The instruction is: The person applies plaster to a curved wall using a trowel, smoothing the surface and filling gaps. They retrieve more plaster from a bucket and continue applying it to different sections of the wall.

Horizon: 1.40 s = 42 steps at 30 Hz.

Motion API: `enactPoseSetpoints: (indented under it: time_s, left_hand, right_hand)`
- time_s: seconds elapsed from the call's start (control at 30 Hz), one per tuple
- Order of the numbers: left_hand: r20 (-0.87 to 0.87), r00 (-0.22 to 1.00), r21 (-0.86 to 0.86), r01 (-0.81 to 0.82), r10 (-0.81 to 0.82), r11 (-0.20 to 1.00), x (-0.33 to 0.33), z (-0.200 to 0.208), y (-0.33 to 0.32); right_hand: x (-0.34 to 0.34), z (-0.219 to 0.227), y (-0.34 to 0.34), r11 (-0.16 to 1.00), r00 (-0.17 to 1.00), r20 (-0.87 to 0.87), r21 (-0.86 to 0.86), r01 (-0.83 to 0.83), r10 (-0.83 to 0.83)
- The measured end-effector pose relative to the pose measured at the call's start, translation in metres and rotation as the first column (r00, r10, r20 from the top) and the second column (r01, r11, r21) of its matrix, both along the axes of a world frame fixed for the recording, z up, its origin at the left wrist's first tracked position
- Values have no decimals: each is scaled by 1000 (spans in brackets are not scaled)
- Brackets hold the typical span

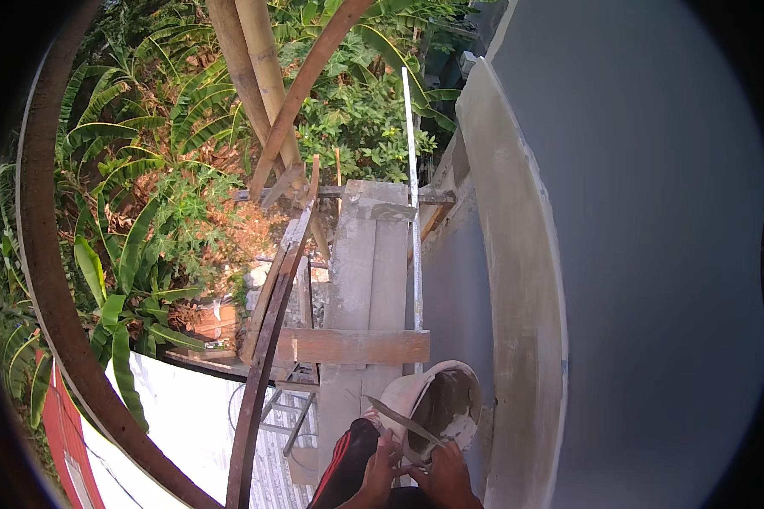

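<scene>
A pale bucket is tipped with its mouth toward the right, just in front of me at the bottom of the view. Grey wet mortar coats its inside, with a paler lump near the lower rim. A long, narrow, flat-bladed tool slants across the bucket mouth. My right hand is closed around the tool's lower right end. Close beside it, my left hand has curled fingers at the bucket's near side; whatever is between them is hidden.
Scaffold planks run ahead, with a wooden crosspiece over them. A long pale straightedge stands beside the wall ledge. Wooden rails and bamboo poles border the left, above a metal roof and banana plants.
</scene>
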<state>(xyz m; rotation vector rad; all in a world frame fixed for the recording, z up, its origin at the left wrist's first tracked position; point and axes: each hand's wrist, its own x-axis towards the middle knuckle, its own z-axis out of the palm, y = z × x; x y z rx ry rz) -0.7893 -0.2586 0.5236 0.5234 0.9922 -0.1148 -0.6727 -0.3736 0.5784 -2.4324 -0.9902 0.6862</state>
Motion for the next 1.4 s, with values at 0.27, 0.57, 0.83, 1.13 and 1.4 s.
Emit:
enactPoseSetpoints:
  time_s: [0.27, 0.57, 0.83, 1.13, 1.4]
  left_hand:
    - [94, 995, -58, -28, 33, 998, 15, 42, 21]
    - [188, 978, 35, -98, 90, 995, 42, 84, 57]
    - [205, 979, 241, -44, -6, 970, 95, 102, 164]
    - [80, 982, 801, -164, 168, 576, 330, 85, 420]
    - [-710, 654, 640, 449, -259, -623, 566, 75, 617]
  right_hand:
    - [22, 64, 24, 985, 998, 20, 161, -54, 52]
    - [35, 124, 50, 987, 996, -22, 138, 87, -85]
    - [129, 158, 104, 746, 813, -455, 381, 545, -362]
    - [280, 82, 174, 575, 739, -413, 465, 673, -532]
    - [389, 70, 222, 676, 642, -357, 39, 736, -678]
